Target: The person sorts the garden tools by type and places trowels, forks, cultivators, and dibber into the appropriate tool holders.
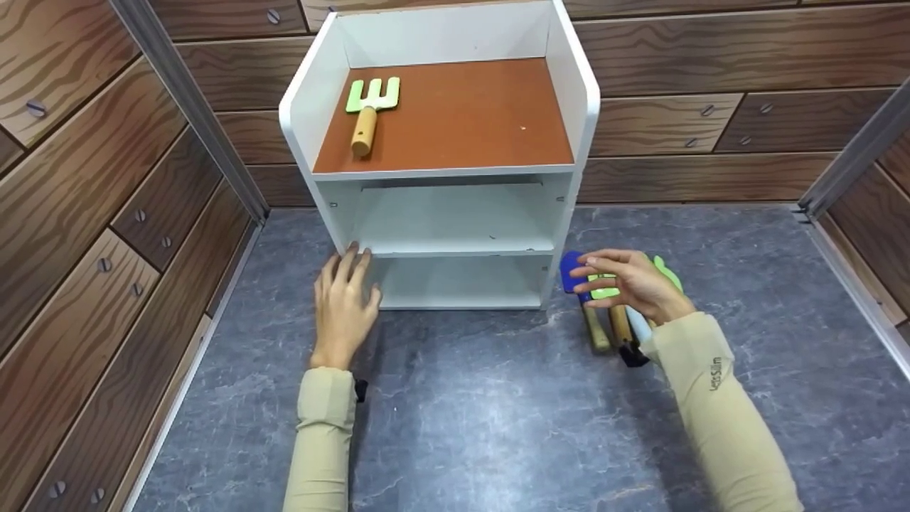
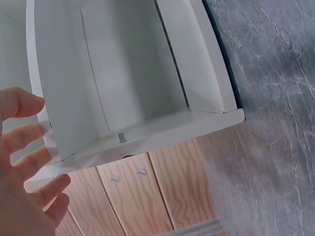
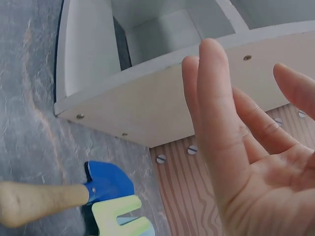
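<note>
A white shelf unit (image 1: 455, 171) stands ahead, with a green hand fork (image 1: 364, 131) lying on its brown top board. My left hand (image 1: 345, 306) is at the unit's lower left front, fingers spread by the middle board's edge. In the left wrist view those fingertips overlap the edge; whether they press on it I cannot tell. To the right of the unit, my right hand (image 1: 633, 281) hovers with loosely bent fingers, holding nothing. Beneath it lie garden tools: a blue trowel (image 3: 110, 182) with a wooden handle and a second green fork (image 3: 106, 214), others partly hidden by the hand.
Grey marbled floor (image 1: 462, 412) stretches in front of the unit. Wood-patterned walls (image 1: 711, 57) with metal corner strips enclose it at the back and both sides. A light-blue piece (image 1: 638, 325) shows among the tools by the right sleeve.
</note>
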The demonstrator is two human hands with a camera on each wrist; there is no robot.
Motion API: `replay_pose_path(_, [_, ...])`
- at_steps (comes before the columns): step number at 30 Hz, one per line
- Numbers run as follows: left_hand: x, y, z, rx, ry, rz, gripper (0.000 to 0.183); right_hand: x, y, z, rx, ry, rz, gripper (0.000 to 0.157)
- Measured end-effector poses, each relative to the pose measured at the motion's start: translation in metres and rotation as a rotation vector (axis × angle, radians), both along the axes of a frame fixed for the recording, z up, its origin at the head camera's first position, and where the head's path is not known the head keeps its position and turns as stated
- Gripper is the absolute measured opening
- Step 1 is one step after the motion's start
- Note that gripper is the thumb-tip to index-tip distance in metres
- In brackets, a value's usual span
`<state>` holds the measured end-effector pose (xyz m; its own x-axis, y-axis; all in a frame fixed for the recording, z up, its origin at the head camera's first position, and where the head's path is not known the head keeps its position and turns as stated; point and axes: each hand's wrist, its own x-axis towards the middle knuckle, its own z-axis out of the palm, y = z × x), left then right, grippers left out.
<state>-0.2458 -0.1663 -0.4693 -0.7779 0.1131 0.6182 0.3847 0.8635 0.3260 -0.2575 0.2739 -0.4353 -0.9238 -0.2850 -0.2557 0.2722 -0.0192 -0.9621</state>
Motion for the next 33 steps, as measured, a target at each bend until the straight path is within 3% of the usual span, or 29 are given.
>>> replay_pose_path(12, [0.001,0.000,0.001,-0.009,-0.015,0.003,0.052,0.005,0.012,-0.009,0.061,-0.007,-0.001,0.040])
replay_pose_path(19, [0.001,0.000,0.001,-0.001,-0.017,0.003,0.052,0.007,0.021,-0.016,0.076,-0.035,-0.031,0.057])
replay_pose_path(26, [0.000,0.000,-0.001,0.001,-0.011,0.004,0.052,0.010,0.034,-0.023,0.041,-0.081,-0.035,0.035])
replay_pose_path(33, [0.000,0.000,-0.001,-0.001,-0.007,0.005,0.052,0.011,0.042,-0.028,0.125,-0.087,-0.034,0.059])
